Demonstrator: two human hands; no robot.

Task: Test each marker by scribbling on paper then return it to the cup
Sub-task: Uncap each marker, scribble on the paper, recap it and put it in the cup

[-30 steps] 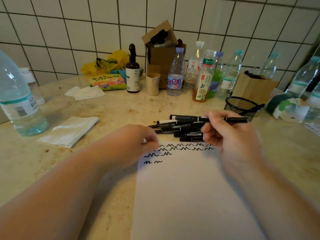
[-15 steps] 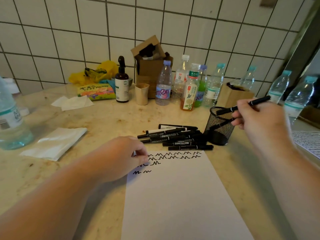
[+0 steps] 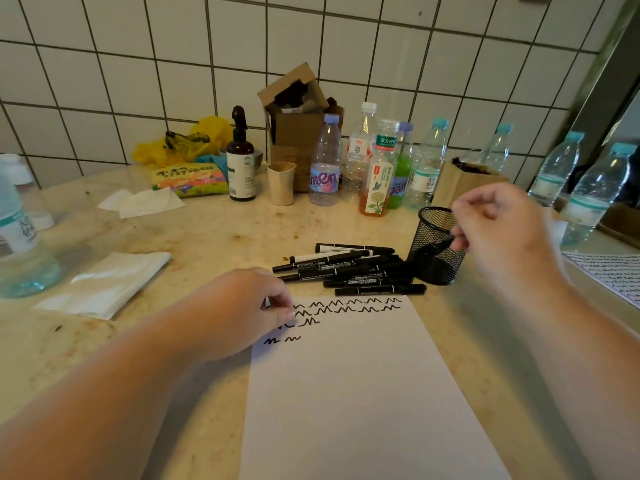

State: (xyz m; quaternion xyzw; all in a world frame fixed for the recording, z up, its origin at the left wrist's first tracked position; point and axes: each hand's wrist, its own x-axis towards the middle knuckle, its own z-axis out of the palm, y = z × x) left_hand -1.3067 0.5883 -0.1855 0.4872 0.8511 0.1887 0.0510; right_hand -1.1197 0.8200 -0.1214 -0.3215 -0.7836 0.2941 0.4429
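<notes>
1. Cup (image 3: 425,237): upright, at the right end of the pile. It holds 1 marker (image 3: 445,244), leaning, upper end toward the right rim.
2. Pile (image 3: 349,268) of markers: flat on the counter between cup and paper (image 3: 363,393), long axes left-right.
3. Right hand (image 3: 502,233): over the cup, fingers loosely curled, gripping nothing.
4. Left hand (image 3: 239,313): on the paper's top-left corner, fingers curled. Cannot tell whether it pinches the sheet.

The left hand (image 3: 242,313) rests with curled fingers on the top left corner of a sheet of paper (image 3: 363,393), which carries rows of black scribbles (image 3: 349,306) along its top edge. Just beyond the paper lies a heap of black markers (image 3: 349,268), with a black mesh cup (image 3: 433,268) beside it. The right hand (image 3: 502,237), blurred and loosely curled, hovers at the cup's rim, where one marker (image 3: 437,247) leans inside; whether the fingertips touch it cannot be told.
</notes>
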